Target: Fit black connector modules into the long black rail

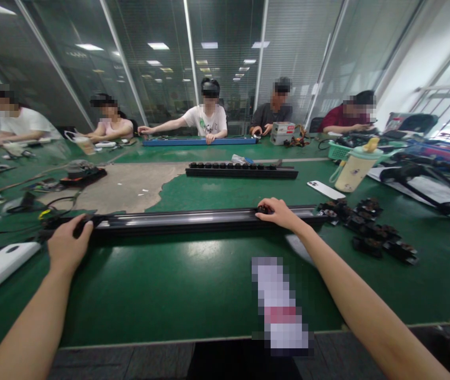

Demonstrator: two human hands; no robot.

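A long black rail (177, 218) with a shiny channel along its top lies crosswise in front of me on the green table. My left hand (68, 243) is closed around a dark part at the rail's left end; whether that part is separate from the rail I cannot tell. Toward the rail's right end, my right hand (280, 214) pinches a small black block (262, 209) on the channel. Several similar black blocks (373, 224) lie in a loose cluster just right of the rail.
Near the front edge lies a blurred-out phone-like object (282, 306). Another black rail (240, 172) carries a row of black blocks farther back. A white phone (326, 190), a cream bottle (357, 166) and a white case (1, 269) surround the work area. Several people sit opposite, one touching a blue rail (193, 141).
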